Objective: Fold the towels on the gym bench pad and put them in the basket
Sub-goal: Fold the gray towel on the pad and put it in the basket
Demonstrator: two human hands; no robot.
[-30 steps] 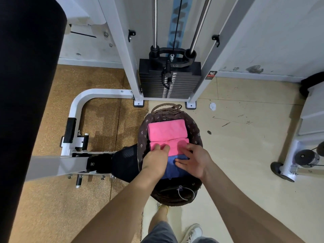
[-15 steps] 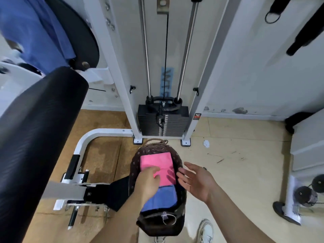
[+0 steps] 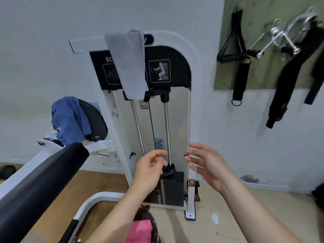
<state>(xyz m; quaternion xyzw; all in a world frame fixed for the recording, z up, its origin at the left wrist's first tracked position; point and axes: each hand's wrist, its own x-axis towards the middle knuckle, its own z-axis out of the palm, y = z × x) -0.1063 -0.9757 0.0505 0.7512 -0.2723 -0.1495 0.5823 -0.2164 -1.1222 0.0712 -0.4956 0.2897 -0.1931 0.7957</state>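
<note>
Left hand (image 3: 150,166) loosely curled, right hand (image 3: 205,163) spread, both empty; the grey cloth towel (image 3: 128,65) draped overhead looks soft and light, probably best pinched at its hanging corners.

Head view, forward toward wall machine (image 3: 149,106)

Both hands hover in the air side by side, a gap between them, neither touching anything. The left hand (image 3: 150,170) shows its back, fingers loosely curled inward and empty. The right hand (image 3: 208,165) is opened flat, fingers spread and pointing left, palm turned toward the other. Bare forearms (image 3: 254,213) stretch out from the near edge.
</note>
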